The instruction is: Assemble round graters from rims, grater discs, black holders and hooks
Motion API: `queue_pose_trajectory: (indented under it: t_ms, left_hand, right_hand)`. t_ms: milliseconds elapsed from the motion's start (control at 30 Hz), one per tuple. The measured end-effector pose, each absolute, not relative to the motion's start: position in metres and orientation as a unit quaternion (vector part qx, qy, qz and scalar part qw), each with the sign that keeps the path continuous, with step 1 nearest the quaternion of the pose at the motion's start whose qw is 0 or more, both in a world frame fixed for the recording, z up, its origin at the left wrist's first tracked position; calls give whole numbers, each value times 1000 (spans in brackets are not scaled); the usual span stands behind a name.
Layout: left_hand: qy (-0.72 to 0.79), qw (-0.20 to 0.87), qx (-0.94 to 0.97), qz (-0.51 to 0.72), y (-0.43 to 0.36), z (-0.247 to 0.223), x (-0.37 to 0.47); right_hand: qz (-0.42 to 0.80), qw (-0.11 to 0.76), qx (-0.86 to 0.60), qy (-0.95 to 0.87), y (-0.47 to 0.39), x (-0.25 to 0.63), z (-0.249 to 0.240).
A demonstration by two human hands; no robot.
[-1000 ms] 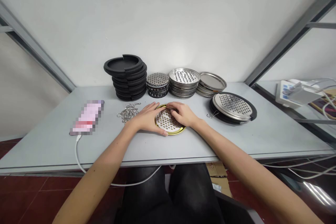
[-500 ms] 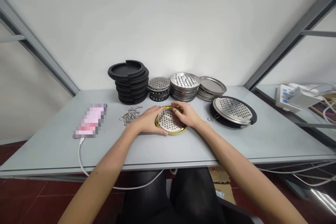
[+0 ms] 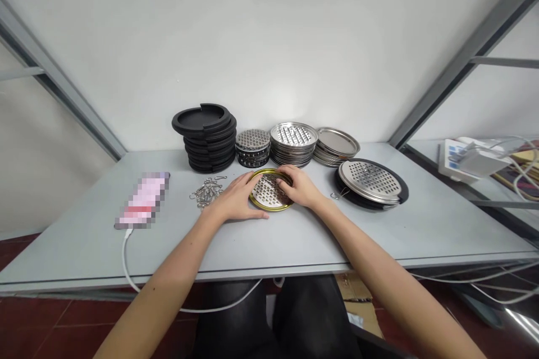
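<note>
A round metal grater disc (image 3: pixel 269 193) with rows of punched holes sits inside a gold-coloured ring (image 3: pixel 273 209) on the table before me. My left hand (image 3: pixel 238 199) curves around the ring's left side, thumb along the near edge and fingers at the far left. From the right, my right hand (image 3: pixel 300 188) grips the far right rim, its thumb bent inward over the disc. Part of the rim is hidden under both hands. A pile of small metal hooks (image 3: pixel 207 192) lies just left of my left hand.
Along the wall stand stacks of black round holders (image 3: pixel 210 148), small grater discs (image 3: pixel 252 151), larger grater discs (image 3: pixel 293 151) and plain metal lids (image 3: pixel 337 146). An assembled grater (image 3: pixel 370 182) lies to the right. A phone (image 3: pixel 143 199) with a white cable (image 3: pixel 126 258) is at left.
My right hand has shifted slightly, its thumb now farther in over the disc. The disc and ring sit a little differently between my hands. The camera view has tilted up slightly.
</note>
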State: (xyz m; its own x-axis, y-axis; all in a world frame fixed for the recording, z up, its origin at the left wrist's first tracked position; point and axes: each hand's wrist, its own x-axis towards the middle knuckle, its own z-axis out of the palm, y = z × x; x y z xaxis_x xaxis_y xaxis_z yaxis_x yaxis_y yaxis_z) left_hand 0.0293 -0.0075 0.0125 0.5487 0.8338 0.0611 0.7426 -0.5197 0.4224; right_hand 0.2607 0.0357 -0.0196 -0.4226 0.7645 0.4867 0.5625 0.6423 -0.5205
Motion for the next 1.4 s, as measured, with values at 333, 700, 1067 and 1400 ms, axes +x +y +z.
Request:
queue_pose_trajectory:
  t_ms: [333,700,1067,1400]
  left_hand:
    - [450,173,867,128,-3,8,30]
    - [469,163,859,125,-3,6,28]
    - [451,171,860,169,-1,3,28]
    - [469,158,853,166,2,-1,27]
  right_hand:
    - [109,348,-440,-821,34,261,-19]
    - [100,299,-455,-833,37,265,-20]
    - [109,299,-433,-843,37,264,-20]
    - [145,297,-441,-834,37,266,-21]
